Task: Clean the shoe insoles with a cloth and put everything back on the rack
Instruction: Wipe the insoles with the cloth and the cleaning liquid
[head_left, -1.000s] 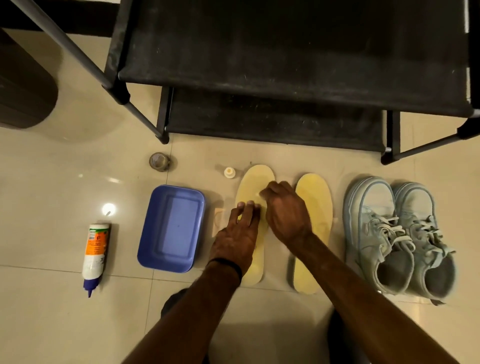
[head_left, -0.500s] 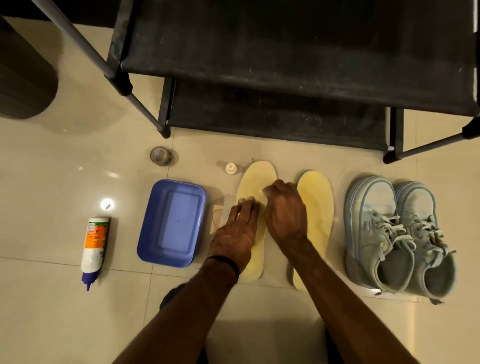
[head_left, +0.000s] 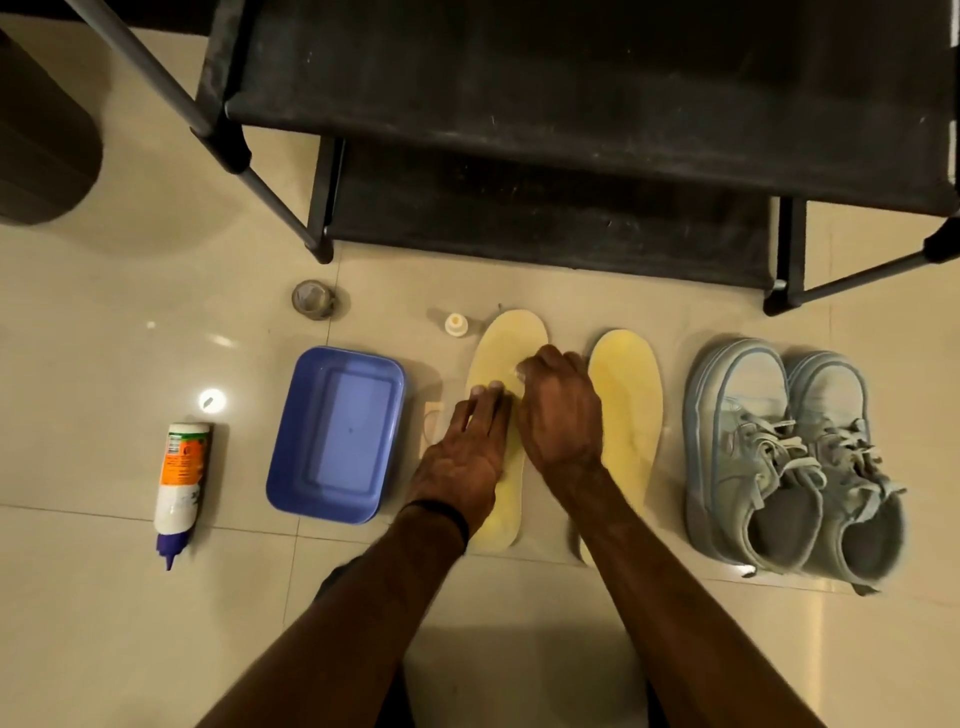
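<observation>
Little has shifted over the last second. The right hand (head_left: 561, 410), fingers curled on the forefoot of the left insole (head_left: 511, 338), has drawn slightly nearer along it, so more of the yellow toe end now shows beyond its knuckles. Whether anything is held under those curled fingers cannot be made out. The left hand (head_left: 467, 457), pressing flat on the same insole, has crept a touch farther, its fingertips (head_left: 485, 388) now closer beside the right hand's knuckles than a second ago.
</observation>
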